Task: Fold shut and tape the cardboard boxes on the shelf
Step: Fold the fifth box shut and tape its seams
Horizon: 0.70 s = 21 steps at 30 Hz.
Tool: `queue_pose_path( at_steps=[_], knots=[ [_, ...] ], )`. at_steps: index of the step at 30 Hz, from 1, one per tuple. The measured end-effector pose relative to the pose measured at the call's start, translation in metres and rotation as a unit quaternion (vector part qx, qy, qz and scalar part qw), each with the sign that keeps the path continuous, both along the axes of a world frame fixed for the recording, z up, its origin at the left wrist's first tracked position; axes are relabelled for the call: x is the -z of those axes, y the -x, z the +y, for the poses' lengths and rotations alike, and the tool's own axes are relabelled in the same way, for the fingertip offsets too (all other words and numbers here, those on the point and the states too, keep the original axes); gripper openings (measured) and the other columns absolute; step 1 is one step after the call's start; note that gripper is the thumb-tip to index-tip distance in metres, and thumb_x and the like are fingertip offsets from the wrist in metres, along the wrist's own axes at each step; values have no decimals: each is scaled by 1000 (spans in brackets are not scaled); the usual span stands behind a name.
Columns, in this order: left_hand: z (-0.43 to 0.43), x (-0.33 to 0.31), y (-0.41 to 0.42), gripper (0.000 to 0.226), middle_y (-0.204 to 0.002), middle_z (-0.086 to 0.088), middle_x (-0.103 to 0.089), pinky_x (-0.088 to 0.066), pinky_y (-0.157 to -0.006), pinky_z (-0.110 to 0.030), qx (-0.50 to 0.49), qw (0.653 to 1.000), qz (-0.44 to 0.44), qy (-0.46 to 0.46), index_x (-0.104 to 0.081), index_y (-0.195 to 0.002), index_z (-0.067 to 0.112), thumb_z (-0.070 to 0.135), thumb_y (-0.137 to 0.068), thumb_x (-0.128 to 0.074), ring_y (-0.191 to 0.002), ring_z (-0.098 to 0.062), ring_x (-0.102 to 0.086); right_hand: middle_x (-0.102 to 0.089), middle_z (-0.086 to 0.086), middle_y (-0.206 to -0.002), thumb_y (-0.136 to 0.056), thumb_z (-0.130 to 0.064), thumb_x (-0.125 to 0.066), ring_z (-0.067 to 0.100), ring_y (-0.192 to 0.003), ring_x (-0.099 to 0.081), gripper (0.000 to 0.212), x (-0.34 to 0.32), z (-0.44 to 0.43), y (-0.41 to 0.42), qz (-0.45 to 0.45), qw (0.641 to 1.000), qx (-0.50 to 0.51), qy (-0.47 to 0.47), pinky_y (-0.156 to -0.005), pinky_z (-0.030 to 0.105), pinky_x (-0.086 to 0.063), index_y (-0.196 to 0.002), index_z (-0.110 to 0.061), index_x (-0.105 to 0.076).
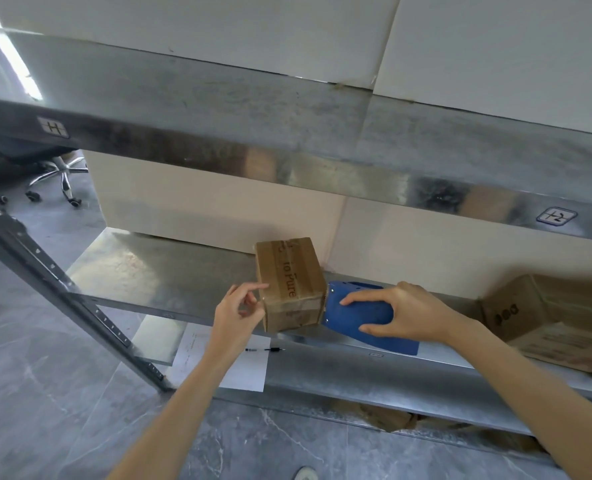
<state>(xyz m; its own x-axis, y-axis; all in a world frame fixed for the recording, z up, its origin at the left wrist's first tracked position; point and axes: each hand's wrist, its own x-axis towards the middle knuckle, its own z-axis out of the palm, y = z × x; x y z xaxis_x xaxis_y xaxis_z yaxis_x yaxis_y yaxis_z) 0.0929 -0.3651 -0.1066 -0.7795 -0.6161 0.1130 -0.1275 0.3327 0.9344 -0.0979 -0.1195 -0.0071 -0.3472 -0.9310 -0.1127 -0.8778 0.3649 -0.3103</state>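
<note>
**A:** From the head view, what is the material like?

**B:** The small cardboard box (pixel 289 284) is brown and matte, a squat block with its flaps shut and a glossy strip of tape over the printed top. It stands on the middle metal shelf (pixel 156 268), a dull, scuffed sheet of galvanised steel, close to the front lip.

**A:** And the hands?

**B:** The right hand (pixel 405 315) grips the blue tape dispenser (pixel 360 315), fingers over its textured plastic back and thumb beneath. The dispenser's front end touches the box's right side. The left hand (pixel 239 311) has curled fingers, with the index tip on the box's left edge. I cannot tell whether it pinches anything.

**A:** What about edges and room?

**B:** The upper shelf (pixel 218 98) overhangs the box with a shiny front band. Left of the box the shelf surface runs bare to the perforated slanted post (pixel 62 289). To the right, well apart, an open cardboard box (pixel 547 317) lies tilted, its flaps loose. A pale wall closes the back.

**A:** And lower down?

**B:** A white paper sheet (pixel 225 362) with a pen (pixel 265 349) on it lies below the shelf lip. An office chair (pixel 45 168) stands on the grey marbled floor at far left.
</note>
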Motion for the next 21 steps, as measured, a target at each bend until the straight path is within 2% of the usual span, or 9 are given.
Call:
queue_pose_path(
  at_steps=[4, 8, 10, 12, 13, 15, 17, 19, 21],
  knots=[
    [11, 11, 8, 43, -89, -2, -54, -51, -73, -31, -46, 998, 39, -8, -69, -105, 27, -10, -83, -65, -79, -13, -55, -52, 2, -53, -86, -54, -62, 14, -50, -45, 45, 3, 0, 2, 0, 1000, 1, 4, -54, 19, -42, -125, -67, -43],
    [15, 18, 10, 44, -96, 4, -53, -49, -71, -23, -66, 996, 62, 17, -68, -105, 28, -10, -83, -66, -78, -12, -55, -47, -2, -49, -86, -54, -63, 10, -50, -48, 46, 0, -1, 2, 11, 1000, 5, 8, -55, 18, -44, -126, -65, -44],
    [17, 21, 10, 45, -107, 5, -50, -45, -71, -16, -72, 994, 73, 39, -68, -104, 29, -11, -83, -66, -74, -11, -53, -50, -1, -50, -86, -54, -62, 12, -49, -47, 47, -1, -2, 3, 15, 1000, 9, 7, -58, 21, -47, -128, -63, -44],
    [16, 22, 11, 39, -122, 4, -45, -46, -74, -17, -78, 992, 72, 62, -68, -103, 24, -11, -84, -67, -72, -11, -51, -43, -4, -46, -86, -53, -63, 10, -50, -48, 47, -2, -2, 5, 23, 1000, 12, 13, -55, 18, -44, -128, -62, -45],
    [16, 22, 12, 37, -127, 2, -44, -47, -77, -20, -76, 991, 73, 77, -68, -102, 21, -11, -83, -67, -76, -8, -53, -40, -5, -44, -85, -52, -63, 8, -51, -48, 47, -2, -2, 5, 28, 999, 12, 16, -54, 15, -40, -127, -62, -45],
    [15, 22, 14, 31, -133, -2, -48, -46, -88, -27, -70, 988, 72, 116, -68, -100, 14, -11, -83, -68, -101, 3, -52, -40, -5, -43, -85, -52, -63, 6, -52, -48, 46, -1, -1, 6, 33, 999, 12, 17, -52, 12, -35, -127, -62, -46],
    [12, 24, 17, 24, -136, -4, -56, -38, -102, -36, -68, 981, 64, 170, -67, -97, 9, -9, -82, -69, -127, -5, -45, -42, -5, -44, -85, -53, -62, 8, -50, -47, 47, 0, -1, 6, 36, 999, 9, 14, -51, 12, -34, -128, -62, -45],
    [8, 25, 19, 21, -135, -1, -61, -35, -107, -41, -54, 980, 65, 181, -65, -94, 9, -9, -84, -69, -138, -19, -43, -38, -3, -43, -86, -54, -61, 11, -48, -45, 47, 1, -1, 6, 40, 999, 8, 10, -51, 12, -33, -129, -62, -44],
    [5, 26, 21, 19, -133, 3, -62, -35, -110, -36, -38, 985, 76, 152, -63, -92, 11, -7, -88, -65, -142, -15, -39, -40, -4, -45, -86, -54, -61, 12, -48, -45, 47, 2, -1, 6, 43, 999, 10, 7, -52, 12, -34, -129, -62, -43]
  ],
)
